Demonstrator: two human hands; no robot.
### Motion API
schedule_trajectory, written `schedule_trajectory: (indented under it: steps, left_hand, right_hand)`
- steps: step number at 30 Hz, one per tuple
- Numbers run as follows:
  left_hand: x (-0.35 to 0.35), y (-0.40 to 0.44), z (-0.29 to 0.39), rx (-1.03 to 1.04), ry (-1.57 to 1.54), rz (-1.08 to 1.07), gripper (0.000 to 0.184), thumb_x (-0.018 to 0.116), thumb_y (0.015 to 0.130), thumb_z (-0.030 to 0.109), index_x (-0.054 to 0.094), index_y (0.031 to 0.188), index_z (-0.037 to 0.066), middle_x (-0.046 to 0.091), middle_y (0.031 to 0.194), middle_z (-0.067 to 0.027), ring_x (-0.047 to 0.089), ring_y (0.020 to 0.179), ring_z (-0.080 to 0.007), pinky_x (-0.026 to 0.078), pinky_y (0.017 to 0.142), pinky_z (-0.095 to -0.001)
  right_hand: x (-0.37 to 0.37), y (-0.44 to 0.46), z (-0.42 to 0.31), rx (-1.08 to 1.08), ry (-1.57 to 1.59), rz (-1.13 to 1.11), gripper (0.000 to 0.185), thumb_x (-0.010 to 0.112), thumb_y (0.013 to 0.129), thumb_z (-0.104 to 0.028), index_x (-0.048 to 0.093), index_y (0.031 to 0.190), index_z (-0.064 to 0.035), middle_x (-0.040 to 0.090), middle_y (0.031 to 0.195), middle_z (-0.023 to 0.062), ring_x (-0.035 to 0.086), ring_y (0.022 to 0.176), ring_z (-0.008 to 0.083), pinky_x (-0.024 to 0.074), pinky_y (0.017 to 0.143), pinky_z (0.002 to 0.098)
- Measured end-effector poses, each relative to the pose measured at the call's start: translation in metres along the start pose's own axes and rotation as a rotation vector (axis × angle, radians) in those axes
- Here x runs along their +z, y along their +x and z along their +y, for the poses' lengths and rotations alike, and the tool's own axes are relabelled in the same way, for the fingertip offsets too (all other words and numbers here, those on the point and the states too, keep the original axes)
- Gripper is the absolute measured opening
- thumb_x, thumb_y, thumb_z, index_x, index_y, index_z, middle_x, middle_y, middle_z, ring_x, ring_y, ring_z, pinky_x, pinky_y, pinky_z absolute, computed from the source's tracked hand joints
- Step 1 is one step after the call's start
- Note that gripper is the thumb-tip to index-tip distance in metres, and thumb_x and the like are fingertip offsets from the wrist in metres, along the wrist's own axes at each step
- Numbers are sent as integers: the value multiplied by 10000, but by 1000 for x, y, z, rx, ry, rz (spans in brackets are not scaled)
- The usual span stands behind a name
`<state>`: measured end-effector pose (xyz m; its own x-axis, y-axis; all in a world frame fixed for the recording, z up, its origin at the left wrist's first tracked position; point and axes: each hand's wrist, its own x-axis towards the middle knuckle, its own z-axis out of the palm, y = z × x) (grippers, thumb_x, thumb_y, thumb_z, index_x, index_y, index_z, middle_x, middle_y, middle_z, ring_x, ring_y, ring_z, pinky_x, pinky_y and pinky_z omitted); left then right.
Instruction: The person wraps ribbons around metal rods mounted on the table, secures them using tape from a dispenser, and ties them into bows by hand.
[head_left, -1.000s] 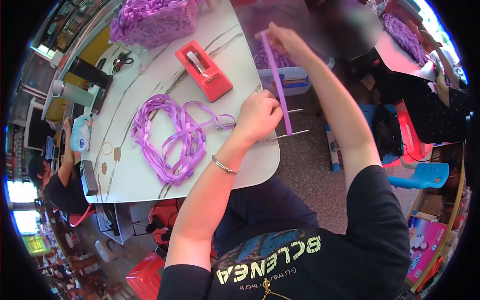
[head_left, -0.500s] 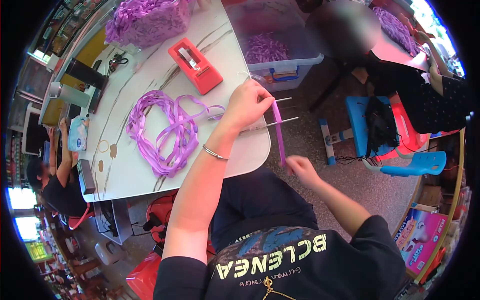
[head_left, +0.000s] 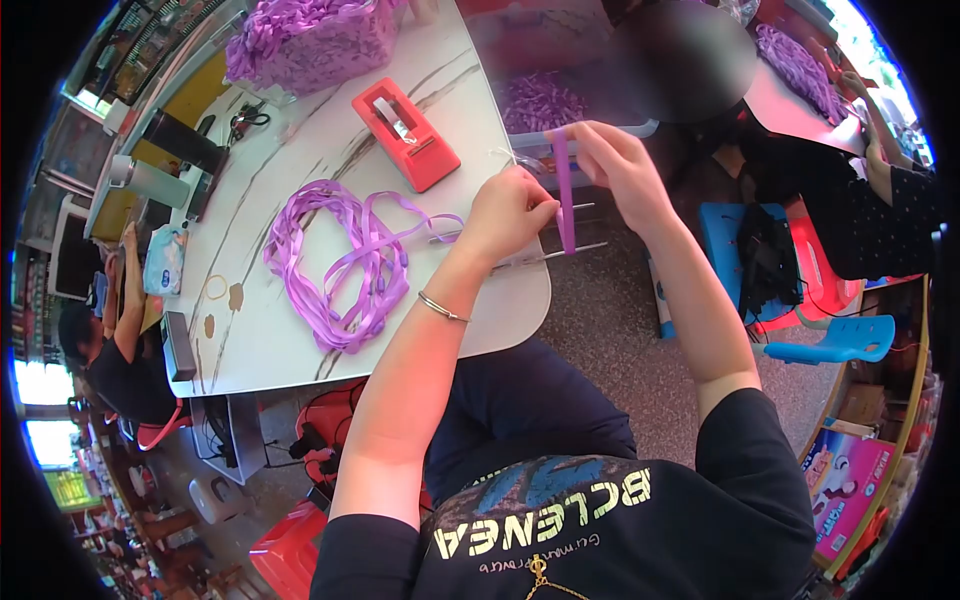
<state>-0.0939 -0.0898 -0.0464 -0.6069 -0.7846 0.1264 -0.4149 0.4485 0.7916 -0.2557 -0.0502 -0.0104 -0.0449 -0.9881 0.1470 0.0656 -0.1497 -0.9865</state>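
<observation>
A strip of purple ribbon [head_left: 566, 195] runs around two thin metal rods [head_left: 580, 249] that stick out past the table's edge. My right hand [head_left: 625, 172] pinches the strip's upper end, above the rods. Closed at the table edge, my left hand [head_left: 510, 212] has thumb and fingers pressed together on the ribbon by the rods; its grip is partly hidden. From there the ribbon leads back to a looped purple ribbon bundle [head_left: 290, 270] lying on the white marbled table [head_left: 470, 320].
A red tape dispenser [head_left: 425, 155] stands behind the bundle. A clear bin [head_left: 330, 50] heaped with purple ribbon is at the back. Another plastic box [head_left: 640, 128] sits beyond the edge. A blue chair [head_left: 840, 340] is at right; other people sit left and right.
My right hand has risen from below the rods to above them, carrying the ribbon's end up. My left hand has shifted slightly lower, staying by the rods.
</observation>
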Motion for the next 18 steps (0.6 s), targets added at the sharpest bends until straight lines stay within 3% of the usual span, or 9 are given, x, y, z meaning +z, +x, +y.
schedule_trajectory:
  steps: [4, 6, 9, 11, 13, 15, 17, 18]
  left_hand:
    - [0, 2, -5, 13, 11, 66, 161, 603, 724, 141, 638, 716, -17, 571, 754, -149, 570, 715, -289, 457, 664, -374]
    - [1, 2, -8, 34, 40, 63, 167, 579, 776, 136, 594, 751, -28, 536, 742, -107, 541, 655, -183, 435, 610, -295]
    - [4, 3, -8, 36, 17, 93, 179, 584, 779, 148, 581, 739, -27, 527, 726, -100, 536, 652, -178, 428, 602, -292]
    - [2, 1, -3, 20, -23, 90, 185, 607, 772, 180, 619, 750, -4, 539, 732, -100, 542, 670, -192, 430, 615, -303]
    - [2, -1, -1, 101, 76, 43, 182, 637, 730, 230, 669, 724, 52, 578, 743, -119, 567, 745, -281, 460, 691, -379]
    - [5, 2, -4, 120, 130, 48, 176, 655, 715, 259, 695, 714, 88, 582, 753, -113, 568, 766, -276, 461, 707, -386]
    - [6, 2, -2, 88, 175, 46, 171, 654, 713, 251, 702, 706, 87, 609, 730, -114, 587, 746, -273, 473, 697, -377]
    - [5, 3, 0, 89, 172, 38, 171, 654, 713, 251, 702, 706, 87, 609, 730, -114, 587, 746, -273, 473, 697, -377]
  right_hand:
    - [-12, 21, 48, 280, 49, -36, 298, 475, 921, -282, 654, 965, -48, 399, 597, -80, 341, 540, 24, 260, 498, 188]
    - [-15, 17, 76, 296, 16, 0, 301, 484, 915, -301, 656, 958, -58, 404, 599, -80, 342, 537, 26, 259, 496, 192]
    - [-21, 2, 115, 357, 8, 51, 292, 523, 886, -346, 652, 883, -84, 489, 634, -64, 388, 543, 30, 277, 485, 195]
    - [-20, -20, 115, 436, 10, 28, 283, 530, 878, -355, 641, 888, -94, 561, 696, -45, 437, 564, 27, 302, 487, 188]
    - [-12, -44, 113, 497, 43, 50, 263, 540, 874, -339, 635, 895, -95, 583, 726, -37, 473, 593, 28, 328, 500, 179]
    - [-8, -64, 114, 565, 77, 79, 244, 549, 871, -324, 628, 901, -95, 605, 757, -29, 509, 621, 29, 355, 514, 171]
    - [-5, -81, 118, 413, 151, 48, 178, 575, 862, -263, 616, 889, -92, 619, 776, -17, 560, 683, 42, 402, 558, 163]
    - [-1, -85, 104, 469, 188, 59, 126, 609, 846, -208, 595, 855, -84, 625, 785, -3, 582, 716, 55, 433, 594, 168]
